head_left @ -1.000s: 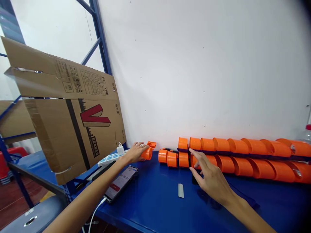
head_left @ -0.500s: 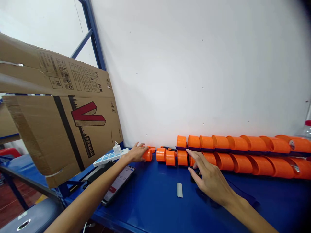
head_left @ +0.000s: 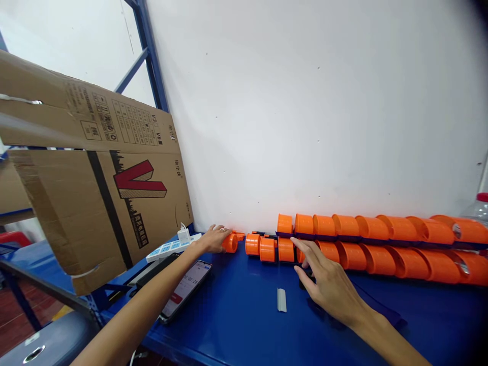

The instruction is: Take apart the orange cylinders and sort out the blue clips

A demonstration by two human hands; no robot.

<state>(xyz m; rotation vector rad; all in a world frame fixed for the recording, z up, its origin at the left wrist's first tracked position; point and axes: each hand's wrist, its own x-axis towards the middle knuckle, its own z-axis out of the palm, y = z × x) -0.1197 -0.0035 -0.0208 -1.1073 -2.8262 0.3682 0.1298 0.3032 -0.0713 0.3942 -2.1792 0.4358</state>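
At the left end of the line of orange parts, my left hand (head_left: 214, 239) is closed around the far side of an orange round cup (head_left: 230, 244); the thumb is hidden. My right hand (head_left: 331, 284) hovers above the blue table, palm down, with its fingers spread and thumb apart. It holds nothing, and its fingertips come near an orange cup (head_left: 285, 249) in the lower row. A dark object lies partly hidden beneath this hand. Between my hands, a small pale grey strip (head_left: 281, 300) lies on the table.
Two stacked rows of orange cups (head_left: 381, 258) run along the white wall to the right. At left are a phone (head_left: 186, 290), a power strip (head_left: 173, 248) and a large cardboard sheet (head_left: 68, 203). A red-capped clear container (head_left: 481, 209) stands far right. The blue table (head_left: 244, 325) spreads in front.
My left hand has shifted slightly left, and the orange cup beside its fingers has moved a little with it. My right hand stays in nearly the same place.
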